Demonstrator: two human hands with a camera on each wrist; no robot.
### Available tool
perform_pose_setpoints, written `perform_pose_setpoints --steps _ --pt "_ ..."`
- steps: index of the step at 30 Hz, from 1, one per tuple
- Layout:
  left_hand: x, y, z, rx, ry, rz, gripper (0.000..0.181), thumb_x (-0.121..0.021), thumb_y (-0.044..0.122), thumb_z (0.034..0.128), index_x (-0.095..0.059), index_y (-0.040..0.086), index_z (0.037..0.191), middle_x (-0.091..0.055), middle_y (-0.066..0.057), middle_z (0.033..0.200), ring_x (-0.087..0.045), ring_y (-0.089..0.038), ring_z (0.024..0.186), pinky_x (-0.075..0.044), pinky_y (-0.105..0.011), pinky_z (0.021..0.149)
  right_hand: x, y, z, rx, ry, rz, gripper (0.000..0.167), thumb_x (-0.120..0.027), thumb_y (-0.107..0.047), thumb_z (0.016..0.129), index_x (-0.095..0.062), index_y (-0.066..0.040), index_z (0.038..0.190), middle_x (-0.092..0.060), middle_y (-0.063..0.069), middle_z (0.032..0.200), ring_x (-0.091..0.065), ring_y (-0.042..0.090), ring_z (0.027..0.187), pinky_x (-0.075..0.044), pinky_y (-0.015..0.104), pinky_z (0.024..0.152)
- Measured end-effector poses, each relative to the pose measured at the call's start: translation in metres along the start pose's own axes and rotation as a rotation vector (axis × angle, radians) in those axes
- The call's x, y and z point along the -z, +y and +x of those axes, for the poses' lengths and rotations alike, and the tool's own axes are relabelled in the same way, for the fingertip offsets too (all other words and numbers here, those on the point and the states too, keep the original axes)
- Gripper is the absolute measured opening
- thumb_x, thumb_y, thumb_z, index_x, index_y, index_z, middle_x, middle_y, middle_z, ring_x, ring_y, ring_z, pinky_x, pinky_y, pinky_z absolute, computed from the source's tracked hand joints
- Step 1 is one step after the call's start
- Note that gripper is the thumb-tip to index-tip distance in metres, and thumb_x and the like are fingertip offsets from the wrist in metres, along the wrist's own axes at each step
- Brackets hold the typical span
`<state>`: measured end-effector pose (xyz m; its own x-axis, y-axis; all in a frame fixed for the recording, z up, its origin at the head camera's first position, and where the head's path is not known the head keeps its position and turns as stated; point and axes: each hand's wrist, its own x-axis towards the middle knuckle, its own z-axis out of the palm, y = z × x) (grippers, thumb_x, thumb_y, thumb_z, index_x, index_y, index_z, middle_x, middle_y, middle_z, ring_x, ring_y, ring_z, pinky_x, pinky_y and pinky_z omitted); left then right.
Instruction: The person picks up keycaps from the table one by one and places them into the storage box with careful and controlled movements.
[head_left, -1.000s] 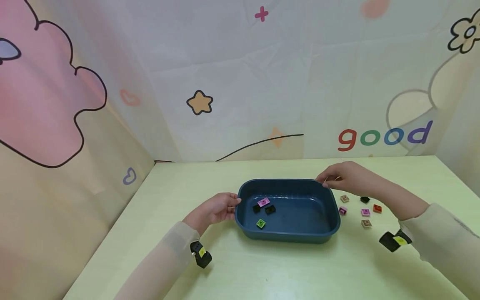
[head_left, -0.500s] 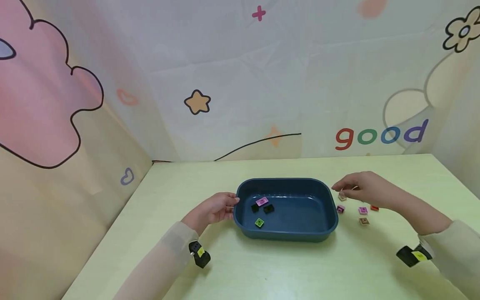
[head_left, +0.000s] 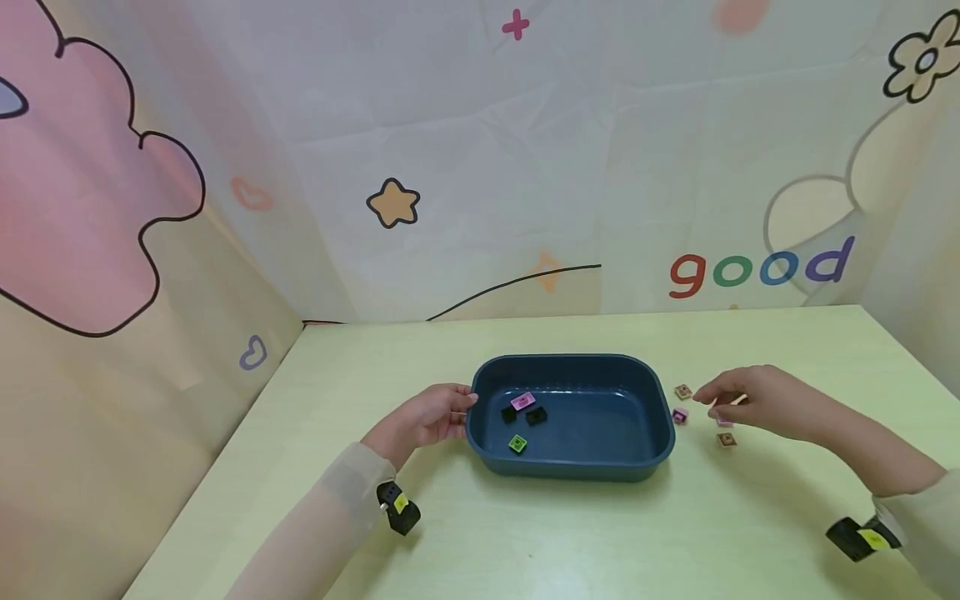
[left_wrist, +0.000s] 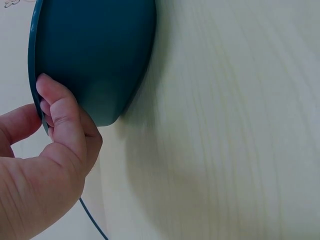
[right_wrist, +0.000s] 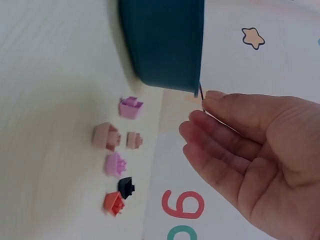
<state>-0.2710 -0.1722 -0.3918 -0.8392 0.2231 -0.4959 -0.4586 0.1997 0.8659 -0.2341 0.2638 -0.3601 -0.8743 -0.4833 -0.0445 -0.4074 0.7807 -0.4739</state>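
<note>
My left hand (head_left: 429,418) grips the left end of the dark blue tray (head_left: 570,472); in the left wrist view the fingers (left_wrist: 67,117) and thumb pinch its rim (left_wrist: 33,55). Inside the tray lie a pink brick (head_left: 522,402), two black bricks (head_left: 536,416) and a green brick (head_left: 517,444). Past the tray's right end, my right hand (head_left: 783,408) hovers over small bricks, its fingers loosely bent and no object visible in them. Tan bricks (head_left: 682,392) and a pink brick (head_left: 679,416) lie near it; another pink one is partly covered by the hand.
The right wrist view shows an orange-red brick (right_wrist: 114,203) and a black brick (right_wrist: 126,187) with the others on the table. A patterned cloth (head_left: 465,167) hangs behind the pale green table (head_left: 375,358), also along the left side.
My right hand has left the tray's right rear corner and moved right and nearer, over the loose bricks. My left hand stays on the tray. The head view has shifted slightly.
</note>
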Motion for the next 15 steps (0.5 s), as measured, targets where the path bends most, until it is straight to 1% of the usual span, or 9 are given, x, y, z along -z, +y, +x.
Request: perform_pose_setpoints --steps 1,4,7,11,15 --pt "0.000 0.000 0.000 0.000 0.001 0.001 0.025 -0.047 0.013 0.1082 -0.049 0.000 0.129 -0.055 -0.003 0.087 -0.052 -0.012 0.070 -0.050 -0.016 0.059 -0.001 0.002 -0.001 -0.001 -0.006 -0.008 0.029 -0.072 -0.010 0.093 -0.071 0.004 0.118 -0.076 0.011 0.104 -0.067 0.009 0.084 -0.055 0.018 0.071" --pt "0.000 0.002 0.000 -0.002 0.005 0.001 0.022 -0.047 0.013 0.1082 -0.050 0.001 0.126 -0.055 -0.002 0.085 -0.052 -0.012 0.070 -0.050 -0.016 0.059 -0.004 0.009 -0.006 0.007 -0.006 -0.035 0.028 -0.075 -0.010 0.090 -0.072 0.002 0.115 -0.076 0.007 0.102 -0.066 0.009 0.084 -0.055 0.019 0.071" --pt "0.000 0.002 0.000 -0.003 0.006 -0.003 0.019 -0.047 0.013 0.1082 -0.050 0.002 0.123 -0.055 -0.002 0.084 -0.052 -0.012 0.070 -0.049 -0.016 0.058 -0.008 0.014 -0.009 0.015 -0.001 -0.055 0.029 -0.078 -0.010 0.087 -0.073 0.002 0.113 -0.075 0.007 0.102 -0.068 0.015 0.088 -0.056 0.019 0.071" --pt "-0.001 0.001 0.001 -0.005 0.002 -0.003 0.018 -0.047 0.013 0.1082 -0.051 0.003 0.122 -0.055 -0.002 0.085 -0.052 -0.012 0.070 -0.049 -0.016 0.059 -0.011 0.021 -0.013 0.011 -0.013 -0.047 0.035 -0.080 -0.010 0.085 -0.071 0.004 0.116 -0.075 0.012 0.106 -0.070 0.025 0.093 -0.057 0.019 0.073" --pt "-0.001 0.000 0.000 0.000 0.007 -0.003 0.017 -0.047 0.013 0.1082 -0.051 0.002 0.122 -0.055 -0.002 0.085 -0.052 -0.012 0.070 -0.049 -0.016 0.058 -0.013 0.026 -0.015 0.001 -0.045 -0.023 0.036 -0.078 -0.004 0.085 -0.069 0.006 0.119 -0.074 0.018 0.111 -0.070 0.029 0.096 -0.062 0.029 0.075"
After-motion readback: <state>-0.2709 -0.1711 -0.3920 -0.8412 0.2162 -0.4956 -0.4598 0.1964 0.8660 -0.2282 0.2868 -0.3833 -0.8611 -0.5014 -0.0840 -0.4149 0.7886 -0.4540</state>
